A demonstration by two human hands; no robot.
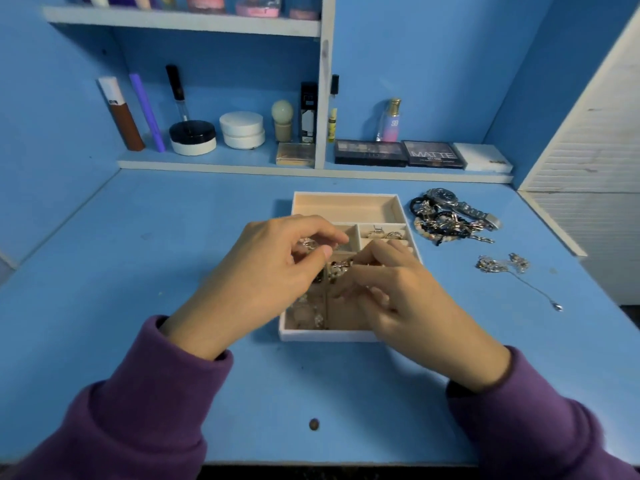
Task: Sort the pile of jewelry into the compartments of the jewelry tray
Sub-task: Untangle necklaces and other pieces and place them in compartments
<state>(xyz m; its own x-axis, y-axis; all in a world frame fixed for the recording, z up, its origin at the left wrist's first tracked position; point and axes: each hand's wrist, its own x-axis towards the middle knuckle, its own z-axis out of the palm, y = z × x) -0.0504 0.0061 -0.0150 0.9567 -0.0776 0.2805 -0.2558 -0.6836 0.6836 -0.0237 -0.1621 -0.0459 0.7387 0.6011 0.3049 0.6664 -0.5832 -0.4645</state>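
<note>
A beige jewelry tray [346, 204] with several compartments stands in the middle of the blue desk. Both hands hover over its middle. My left hand [263, 271] pinches a small silver piece [307, 243] between thumb and fingers. My right hand [398, 292] has its fingers curled round a beaded, metallic piece [337, 268] above a middle compartment. Rings [382, 233] lie in a small right compartment. Pale pieces [306, 313] lie in the front left compartment. The pile of jewelry [450, 216], with a watch and bracelets, lies right of the tray. A silver chain [509, 266] lies apart, nearer me.
Cosmetics line the low back shelf: jars [242, 128], tubes, bottles and eyeshadow palettes [398, 152]. A white slatted panel [595, 168] stands at the right edge of the desk. A small brown spot [313, 424] marks the desk near its front edge.
</note>
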